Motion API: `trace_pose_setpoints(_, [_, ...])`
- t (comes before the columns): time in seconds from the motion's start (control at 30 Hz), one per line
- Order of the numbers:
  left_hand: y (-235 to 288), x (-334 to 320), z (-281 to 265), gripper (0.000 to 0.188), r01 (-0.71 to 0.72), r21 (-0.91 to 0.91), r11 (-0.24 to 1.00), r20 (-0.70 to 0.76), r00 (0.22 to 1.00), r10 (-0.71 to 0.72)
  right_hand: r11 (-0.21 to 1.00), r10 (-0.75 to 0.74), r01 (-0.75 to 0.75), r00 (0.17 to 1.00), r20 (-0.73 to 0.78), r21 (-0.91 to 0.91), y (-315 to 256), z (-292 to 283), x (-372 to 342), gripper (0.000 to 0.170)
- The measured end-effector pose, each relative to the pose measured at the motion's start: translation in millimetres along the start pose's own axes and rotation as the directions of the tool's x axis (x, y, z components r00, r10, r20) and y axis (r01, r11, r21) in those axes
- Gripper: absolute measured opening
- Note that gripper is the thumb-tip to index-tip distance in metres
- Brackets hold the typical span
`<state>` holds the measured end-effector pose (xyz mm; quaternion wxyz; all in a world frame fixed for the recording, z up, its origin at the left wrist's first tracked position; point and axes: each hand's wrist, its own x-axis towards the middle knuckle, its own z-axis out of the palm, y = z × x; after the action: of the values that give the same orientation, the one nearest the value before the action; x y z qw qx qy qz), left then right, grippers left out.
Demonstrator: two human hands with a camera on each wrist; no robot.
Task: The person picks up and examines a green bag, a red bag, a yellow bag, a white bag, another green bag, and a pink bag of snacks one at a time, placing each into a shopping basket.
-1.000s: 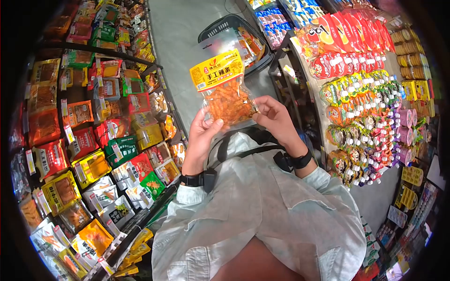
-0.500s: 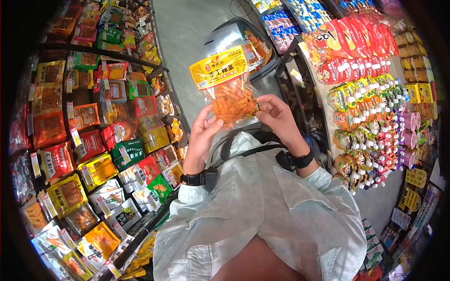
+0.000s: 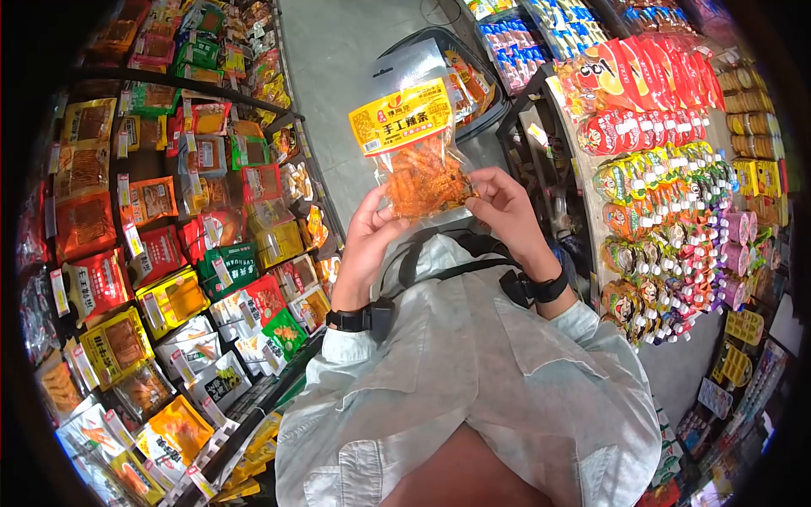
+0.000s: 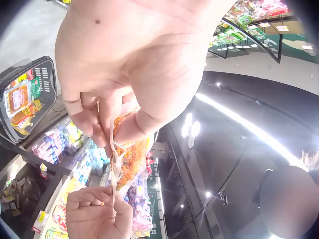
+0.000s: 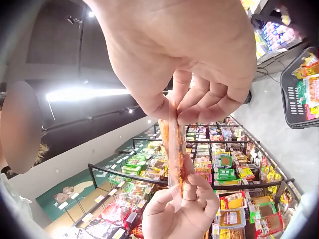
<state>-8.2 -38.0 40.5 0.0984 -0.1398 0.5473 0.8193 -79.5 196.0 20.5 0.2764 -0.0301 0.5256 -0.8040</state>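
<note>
A clear snack bag (image 3: 420, 173) with a yellow label and orange-red strips inside is held up in front of the body. My left hand (image 3: 370, 232) pinches its lower left corner between thumb and fingers. At the lower right corner, my right hand (image 3: 507, 211) pinches the bag's edge the same way. The left wrist view shows the left thumb (image 4: 132, 130) pressed on the clear film, with the bag seen nearly edge-on. From the right wrist, the bag (image 5: 173, 149) appears as a thin upright strip between both hands.
A dark shopping basket (image 3: 498, 118) holding several packets stands on the grey floor (image 3: 338, 51) beyond the bag. Shelves of packaged snacks (image 3: 182, 300) line the left side. To the right is a rack of capped pouches (image 3: 650, 228), with red bags (image 3: 629, 72) behind it.
The bag has shifted slightly to the right and its yellow label has tilted a little. Both hands keep their pinch on its lower corners.
</note>
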Motion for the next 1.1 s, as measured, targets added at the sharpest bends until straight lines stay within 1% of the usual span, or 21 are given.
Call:
trace_pose_setpoints(0.1, [-2, -1, 1, 0.063, -0.012, -0.046, 0.999, -0.016, 1.0, 0.011, 1.0, 0.011, -0.011, 1.0, -0.001, -0.011, 1, 0, 1, 0.03])
trace_pose_setpoints(0.3, [-2, -1, 0, 0.061, -0.001, -0.069, 0.998, -0.021, 1.0, 0.0, 1.0, 0.004, -0.004, 1.0, -0.001, 0.0, 1, 2, 1, 0.03])
trace_pose_setpoints(0.9, [-6, 0, 5, 0.061, 0.014, -0.061, 0.998, -0.01, 1.0, -0.015, 1.0, -0.009, 0.01, 1.0, -0.013, 0.012, 4, -2, -4, 0.032])
trace_pose_setpoints(1.0, [-7, -1, 8, 0.062, 0.0, -0.06, 0.998, -0.009, 1.0, 0.0, 1.0, -0.01, 0.01, 1.0, -0.006, 0.014, 5, -6, -6, 0.033])
trace_pose_setpoints(1.1, [-10, -1, 11, 0.061, 0.035, -0.037, 0.999, -0.016, 0.999, -0.035, 1.0, -0.001, 0.001, 1.0, -0.001, 0.026, 6, -11, -7, 0.032])
